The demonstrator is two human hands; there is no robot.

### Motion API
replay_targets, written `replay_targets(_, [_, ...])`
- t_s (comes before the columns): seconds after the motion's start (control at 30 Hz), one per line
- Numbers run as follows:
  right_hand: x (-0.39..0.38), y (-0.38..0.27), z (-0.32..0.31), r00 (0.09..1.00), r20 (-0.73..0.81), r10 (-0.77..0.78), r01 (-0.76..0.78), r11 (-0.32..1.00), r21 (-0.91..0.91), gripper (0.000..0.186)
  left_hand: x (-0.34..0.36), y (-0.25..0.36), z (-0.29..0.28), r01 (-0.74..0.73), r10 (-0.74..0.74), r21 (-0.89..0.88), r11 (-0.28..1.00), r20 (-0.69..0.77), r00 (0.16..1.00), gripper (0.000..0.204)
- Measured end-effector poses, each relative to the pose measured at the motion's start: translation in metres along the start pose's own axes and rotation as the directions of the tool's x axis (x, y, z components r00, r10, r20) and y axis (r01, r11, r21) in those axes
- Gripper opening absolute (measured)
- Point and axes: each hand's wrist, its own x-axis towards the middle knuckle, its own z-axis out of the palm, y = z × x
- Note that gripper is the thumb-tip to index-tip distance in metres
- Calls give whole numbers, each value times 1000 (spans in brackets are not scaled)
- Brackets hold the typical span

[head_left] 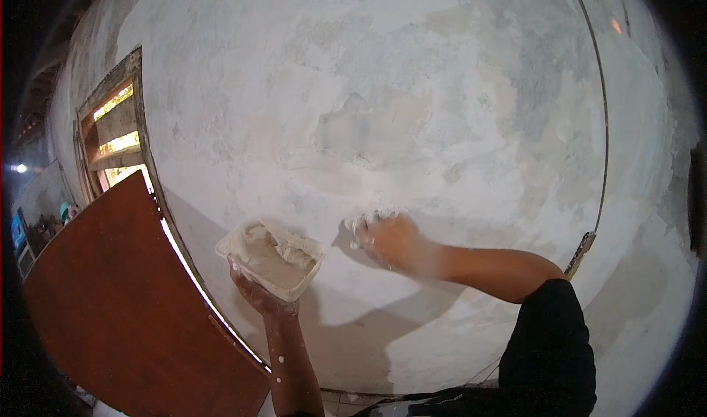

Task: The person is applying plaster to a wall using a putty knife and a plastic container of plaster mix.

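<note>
My left hand (258,293) supports a pale rectangular plastic tub (305,278) from below and its left side, tilted so the inside shows. Thick off-white putty (274,261) fills it, heaped toward the far side. To the right, my right hand (392,240) is up against the plastered wall (250,130), its fingers bent and coated in white putty. Whatever those fingers grip, if anything, is hidden by the hand and the putty. Above it, a darker grey patch (353,126) with uneven edges marks the wall. White specks dot my left forearm.
A red-brown panel (110,277) leans across the lower left, below a wooden window frame (140,115) with slats. At right, a dark cable (604,115) runs down the wall to a narrow wooden piece (582,251). A lamp (20,168) glows at the far left.
</note>
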Motion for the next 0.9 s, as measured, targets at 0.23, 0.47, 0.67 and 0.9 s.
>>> replay_targets(0.23, [30,113,-116,565,-789,242,-399,917,-5,21,9,-3,4,-16,16,-65,998,6,1000,57])
replay_targets(0.47, [40,67,-60,852,-467,236,-259,966,16,18,14,-12,-3,33,-24,-184,982,48,999,65])
replay_targets(0.67, [22,10,-27,992,-114,-46,59,992,112,17,8,-17,-34,-419,494,536,733,4,869,70])
replay_targets(0.9, [40,54,-53,866,-496,61,-106,992,-62,27,11,-3,-47,-548,616,775,316,272,739,78])
